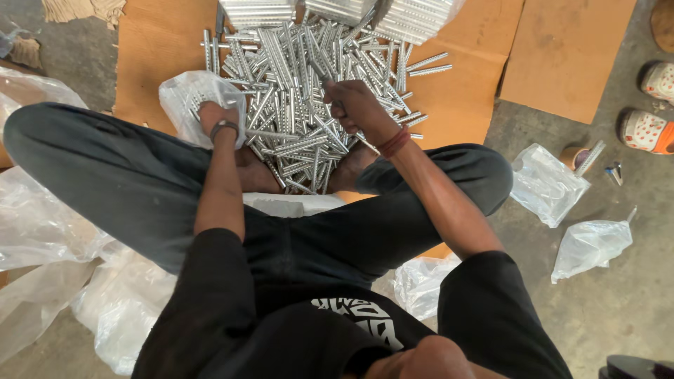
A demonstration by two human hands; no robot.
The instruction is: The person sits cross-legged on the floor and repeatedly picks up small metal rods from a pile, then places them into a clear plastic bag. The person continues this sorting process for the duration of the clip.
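I sit cross-legged on the floor over a heap of shiny ridged metal rods point(302, 84) lying on brown cardboard point(158, 49). My left hand point(214, 116) grips the mouth of a small clear plastic bag point(193, 95) with several rods inside it, at the heap's left edge. My right hand point(354, 105) is closed around a few rods point(365, 144) at the heap's right side, their ends sticking out below the fist. A dark band circles my left wrist, a red thread my right.
Stacked packs of the same rods point(414, 17) lie at the top. Clear plastic bags point(544, 182) lie on the concrete to the right, near a tape roll point(574, 156). More plastic sheeting point(42, 217) lies left. Another person's sandalled feet point(649, 130) show at the right edge.
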